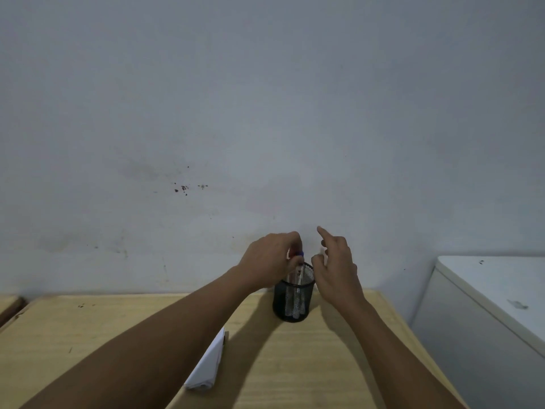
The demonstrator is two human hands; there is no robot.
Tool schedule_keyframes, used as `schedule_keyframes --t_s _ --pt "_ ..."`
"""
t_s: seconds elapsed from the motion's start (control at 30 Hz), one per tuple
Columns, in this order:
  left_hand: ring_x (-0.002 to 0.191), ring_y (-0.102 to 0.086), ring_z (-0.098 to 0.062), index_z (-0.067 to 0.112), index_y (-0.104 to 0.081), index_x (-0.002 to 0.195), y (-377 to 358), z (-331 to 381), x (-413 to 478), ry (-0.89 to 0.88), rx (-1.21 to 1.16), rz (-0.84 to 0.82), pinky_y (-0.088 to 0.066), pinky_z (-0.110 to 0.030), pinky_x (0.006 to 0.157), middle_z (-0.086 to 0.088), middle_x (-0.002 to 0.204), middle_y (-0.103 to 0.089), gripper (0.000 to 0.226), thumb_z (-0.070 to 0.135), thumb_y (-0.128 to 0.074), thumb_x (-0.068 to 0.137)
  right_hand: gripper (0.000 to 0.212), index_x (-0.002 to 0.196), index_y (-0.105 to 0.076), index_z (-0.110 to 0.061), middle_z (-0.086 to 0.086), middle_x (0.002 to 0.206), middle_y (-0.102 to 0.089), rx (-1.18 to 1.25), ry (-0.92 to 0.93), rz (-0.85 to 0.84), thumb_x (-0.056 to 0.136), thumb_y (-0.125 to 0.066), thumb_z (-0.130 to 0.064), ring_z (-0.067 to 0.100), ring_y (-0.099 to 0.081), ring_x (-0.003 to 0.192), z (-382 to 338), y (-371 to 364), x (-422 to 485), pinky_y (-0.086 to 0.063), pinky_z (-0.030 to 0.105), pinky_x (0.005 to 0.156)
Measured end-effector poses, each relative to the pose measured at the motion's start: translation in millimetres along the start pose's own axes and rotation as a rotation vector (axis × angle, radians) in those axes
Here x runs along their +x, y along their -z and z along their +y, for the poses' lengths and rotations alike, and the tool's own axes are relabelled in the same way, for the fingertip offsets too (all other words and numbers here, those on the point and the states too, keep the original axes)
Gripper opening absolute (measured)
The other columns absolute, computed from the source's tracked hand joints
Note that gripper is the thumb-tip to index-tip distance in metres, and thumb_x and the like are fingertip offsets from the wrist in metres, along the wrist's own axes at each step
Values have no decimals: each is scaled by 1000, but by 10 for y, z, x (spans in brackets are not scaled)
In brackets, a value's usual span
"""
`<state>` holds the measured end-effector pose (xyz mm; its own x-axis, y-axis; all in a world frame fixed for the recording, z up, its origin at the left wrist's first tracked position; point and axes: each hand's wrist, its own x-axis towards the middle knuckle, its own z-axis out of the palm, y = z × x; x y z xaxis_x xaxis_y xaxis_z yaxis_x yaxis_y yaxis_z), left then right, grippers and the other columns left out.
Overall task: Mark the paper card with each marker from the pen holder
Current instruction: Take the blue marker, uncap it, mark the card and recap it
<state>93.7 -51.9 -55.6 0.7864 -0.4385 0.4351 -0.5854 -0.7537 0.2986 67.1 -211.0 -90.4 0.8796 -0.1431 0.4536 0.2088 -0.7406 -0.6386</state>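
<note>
The left hand (269, 259) pinches the blue-capped top of a marker (299, 262) that stands in the black mesh pen holder (292, 296). The right hand (337, 268) hovers at the holder's 2 o'clock side, fingers loosely spread and forefinger raised, gripping nothing. More markers stand inside the holder, which sits near the far edge of the wooden table (295, 364). The white paper card (206, 366) lies at the holder's 7 o'clock, partly hidden under the left forearm. A white cabinet (486, 290) stands at 3 o'clock.
</note>
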Motion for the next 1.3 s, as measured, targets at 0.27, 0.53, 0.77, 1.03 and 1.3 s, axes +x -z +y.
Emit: schedule_keyframes --t_s 0.27,0.53,0.77,1.03,1.3 --pt "70 -66 -5 21 -71 116 404 240 -225 100 -329 208 -57 -33 81 9 102 -75 25 26 -68 92 39 134 -58 -28 -8 120 -58 159 56 24 95 -62 -32 9 -57 108 -468 382 -155 -50 41 98" --pt "69 -64 -11 21 -78 90 1553 274 -664 251 -681 538 -55 -35 67 6 83 -76 8 28 -75 87 15 104 -75 -21 -3 93 -77 347 87 -120 90 -73 -25 6 -70 77 -1259 768 -370 -53 18 66" --pt "61 -53 -16 6 -69 90 1820 175 -1359 349 -748 416 -42 -11 46 -7 84 -67 34 38 -60 96 16 98 -75 -5 7 86 -75 1204 -196 -171 88 -75 -17 17 -68 69 -1939 698 -769 -56 29 67" --pt "64 -52 -19 14 -60 77 1932 195 -1778 376 -640 363 -38 -25 56 -4 78 -62 46 40 -35 106 14 97 -73 2 10 76 -70 1293 -177 -190 89 -74 -9 16 -65 65 -2414 318 -1143 -58 23 65" --pt "56 -40 -20 8 -51 72 1983 57 -1842 584 -743 315 -31 -26 49 -7 67 -52 44 37 -35 103 14 101 -74 -1 13 90 -76 1085 17 -213 87 -73 1 21 -72 81 -2355 243 -1230 -61 30 82"
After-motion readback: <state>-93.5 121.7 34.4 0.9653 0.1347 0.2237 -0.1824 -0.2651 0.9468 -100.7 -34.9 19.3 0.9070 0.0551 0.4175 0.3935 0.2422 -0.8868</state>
